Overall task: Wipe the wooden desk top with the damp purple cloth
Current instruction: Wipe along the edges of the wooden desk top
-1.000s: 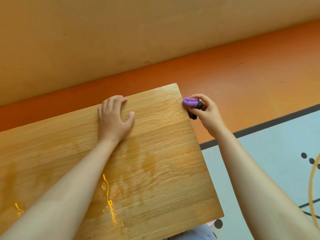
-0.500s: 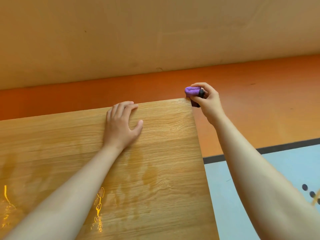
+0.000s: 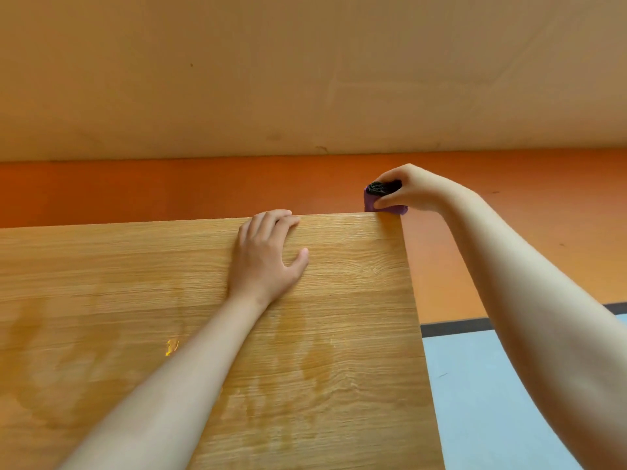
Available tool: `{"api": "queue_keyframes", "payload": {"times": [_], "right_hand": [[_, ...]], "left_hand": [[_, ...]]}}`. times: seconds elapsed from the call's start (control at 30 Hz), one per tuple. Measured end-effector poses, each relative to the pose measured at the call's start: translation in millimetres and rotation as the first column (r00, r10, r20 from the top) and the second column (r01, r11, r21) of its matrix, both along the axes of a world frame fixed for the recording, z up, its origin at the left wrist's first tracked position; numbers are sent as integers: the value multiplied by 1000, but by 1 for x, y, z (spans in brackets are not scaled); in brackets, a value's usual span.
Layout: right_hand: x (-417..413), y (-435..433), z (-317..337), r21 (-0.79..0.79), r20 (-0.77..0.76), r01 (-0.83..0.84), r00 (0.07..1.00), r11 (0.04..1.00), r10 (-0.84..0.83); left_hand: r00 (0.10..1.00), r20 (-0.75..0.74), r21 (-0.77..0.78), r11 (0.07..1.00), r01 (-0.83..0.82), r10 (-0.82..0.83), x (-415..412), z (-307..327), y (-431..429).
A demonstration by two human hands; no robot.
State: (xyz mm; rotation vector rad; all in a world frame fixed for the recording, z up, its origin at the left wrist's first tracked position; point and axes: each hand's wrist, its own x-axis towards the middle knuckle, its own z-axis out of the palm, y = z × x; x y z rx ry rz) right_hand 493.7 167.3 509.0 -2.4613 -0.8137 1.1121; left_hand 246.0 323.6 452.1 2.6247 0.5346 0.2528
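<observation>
The wooden desk top (image 3: 142, 300) fills the lower left of the head view, with damp darker patches across its middle. My left hand (image 3: 266, 257) lies flat on it near the far edge, fingers spread and reaching the rim. My right hand (image 3: 412, 193) is closed on the purple cloth (image 3: 371, 202), which is bunched with a dark part on top. The cloth touches the desk's far right corner.
Beyond the desk runs an orange floor strip (image 3: 169, 188) below a tan wall (image 3: 305, 79). To the right, a dark line (image 3: 451, 327) borders a pale blue floor area (image 3: 481, 401).
My right hand has carried the cloth along the right side edge to the far right corner. My left hand stayed flat near the far edge. The view tilted upward.
</observation>
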Motion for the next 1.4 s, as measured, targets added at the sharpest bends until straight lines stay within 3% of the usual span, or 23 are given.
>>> {"api": "queue_keyframes", "payload": {"times": [0.27,0.37,0.43,0.53,0.63,0.83,1.0,1.23,1.4], "right_hand": [[-72,96,-4,96,-98,-18,995,995,27],[-106,137,-7,139,-73,-56,995,989,66],[-115,146,-7,147,-80,-40,995,988,52],[-107,134,-2,87,-93,5,996,996,3],[-89,106,3,-30,-11,30,999,999,-31],[-60,55,7,-222,201,139,975,965,-94],[-81,79,6,-115,118,132,986,985,-118],[-154,187,-16,119,-21,-64,998,991,67],[-138,175,-14,119,17,-153,988,981,152]], "left_hand": [[998,56,-64,997,35,-32,-5,11,19],[992,94,-49,996,-75,79,-20,23,70],[992,14,-47,991,-126,127,-35,24,111],[982,-178,-29,997,-66,59,-50,17,157],[919,-395,-145,988,-52,-9,-54,15,172],[908,-416,-194,980,-46,-40,-52,16,176],[937,-347,-150,989,-11,-42,-55,12,172],[932,-361,-201,978,-56,-21,-55,19,171],[916,-401,-199,973,-117,28,-51,21,170]]}}
